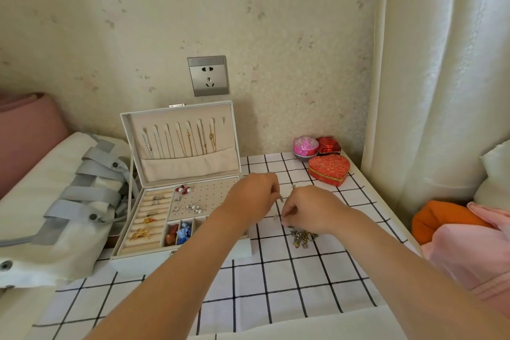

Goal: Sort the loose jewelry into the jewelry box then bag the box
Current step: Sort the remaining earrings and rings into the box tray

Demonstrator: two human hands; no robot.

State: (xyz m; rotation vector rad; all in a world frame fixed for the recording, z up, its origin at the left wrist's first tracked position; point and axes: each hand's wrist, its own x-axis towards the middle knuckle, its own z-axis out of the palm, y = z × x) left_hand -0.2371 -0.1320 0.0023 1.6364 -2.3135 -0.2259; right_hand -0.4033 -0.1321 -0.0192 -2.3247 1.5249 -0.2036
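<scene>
A white jewelry box (129, 252) stands open on the checked cloth, chains hanging in its lid, rings, earrings and stones in its tray. My left hand (252, 196) hovers over the box's right edge and pinches a small silver piece (281, 199). My right hand (309, 210) is just right of it, fingers curled down, pinching another small silver piece (283, 221) above the cloth. A heap of loose jewelry (302, 237) lies under my right hand. A single small piece (294, 186) lies farther back. A white bag with grey straps (69, 201) lies left of the box.
A red heart-shaped box (328, 170), a pink round box (305, 146) and a small red box (329, 145) stand at the back right. A wall socket (208, 76) is above the box. White bed headboard (441, 63) and pink and orange cloth (447, 221) lie right.
</scene>
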